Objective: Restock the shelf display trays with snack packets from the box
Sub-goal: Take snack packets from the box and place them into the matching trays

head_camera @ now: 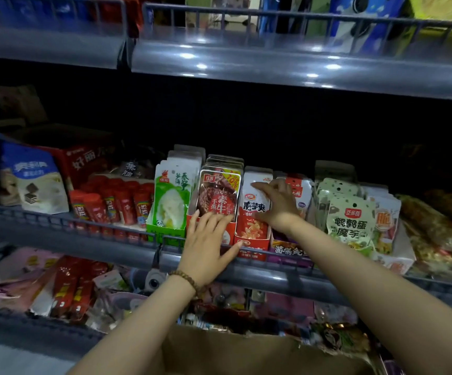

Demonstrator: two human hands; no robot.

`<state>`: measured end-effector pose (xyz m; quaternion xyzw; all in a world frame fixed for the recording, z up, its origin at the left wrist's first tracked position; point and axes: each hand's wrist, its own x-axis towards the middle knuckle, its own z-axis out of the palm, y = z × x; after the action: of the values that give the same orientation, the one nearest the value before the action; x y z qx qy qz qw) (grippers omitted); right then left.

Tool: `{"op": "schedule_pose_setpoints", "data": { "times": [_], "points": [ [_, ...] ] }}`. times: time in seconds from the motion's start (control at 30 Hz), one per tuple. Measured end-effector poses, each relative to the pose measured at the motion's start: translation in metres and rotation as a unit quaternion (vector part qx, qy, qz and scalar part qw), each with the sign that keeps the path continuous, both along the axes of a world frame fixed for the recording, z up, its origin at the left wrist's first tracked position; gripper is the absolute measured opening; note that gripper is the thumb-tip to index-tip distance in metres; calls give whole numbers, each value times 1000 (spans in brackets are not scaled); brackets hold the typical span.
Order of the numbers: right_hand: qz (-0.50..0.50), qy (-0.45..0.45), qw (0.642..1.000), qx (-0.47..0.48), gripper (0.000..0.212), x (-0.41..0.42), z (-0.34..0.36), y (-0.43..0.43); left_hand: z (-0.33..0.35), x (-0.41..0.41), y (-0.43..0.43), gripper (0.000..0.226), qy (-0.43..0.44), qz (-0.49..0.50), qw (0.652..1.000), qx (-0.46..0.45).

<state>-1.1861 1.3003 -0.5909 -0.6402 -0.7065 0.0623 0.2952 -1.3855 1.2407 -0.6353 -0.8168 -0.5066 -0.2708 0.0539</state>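
Pressing the left hand (208, 244), fingers straight and released, flat against the red display tray (229, 237) of brown snack packets (218, 196) on the middle shelf (84, 239). Laying the right hand (276, 204), fingers spread and grasping nothing, on the white-and-red packets (252, 209) in the neighbouring tray (252, 243). Standing over the cardboard box (246, 353), low between the forearms.
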Motion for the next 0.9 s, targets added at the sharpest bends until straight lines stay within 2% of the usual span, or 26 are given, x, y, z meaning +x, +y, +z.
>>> {"op": "schedule_pose_setpoints", "data": {
  "times": [0.13,0.3,0.4,0.57,0.67,0.77,0.83,0.9],
  "points": [
    [1,1,1000,16,77,-2,1,-13,3,-2,-4,78,7,-2,1000,-26],
    [54,59,996,42,73,-7,3,-61,-7,-11,-46,68,-84,-39,995,-44],
    [105,119,987,15,65,-15,-6,-108,-30,-19,-88,64,-117,-58,988,-88],
    [176,176,968,-38,47,-22,-61,-185,-81,-39,-151,64,-100,-86,972,-196],
    [185,195,956,-118,40,-24,-120,-222,-120,-50,-172,77,-51,-71,955,-284],
    [138,210,925,-287,34,-30,-183,-243,-158,-61,-178,89,28,-22,923,-384],
    [82,222,878,-416,28,-39,-215,-255,-177,-67,-182,69,50,10,897,-440],
    [35,219,840,-496,18,-49,-239,-265,-191,-72,-185,58,61,25,881,-468]
  ]
}}
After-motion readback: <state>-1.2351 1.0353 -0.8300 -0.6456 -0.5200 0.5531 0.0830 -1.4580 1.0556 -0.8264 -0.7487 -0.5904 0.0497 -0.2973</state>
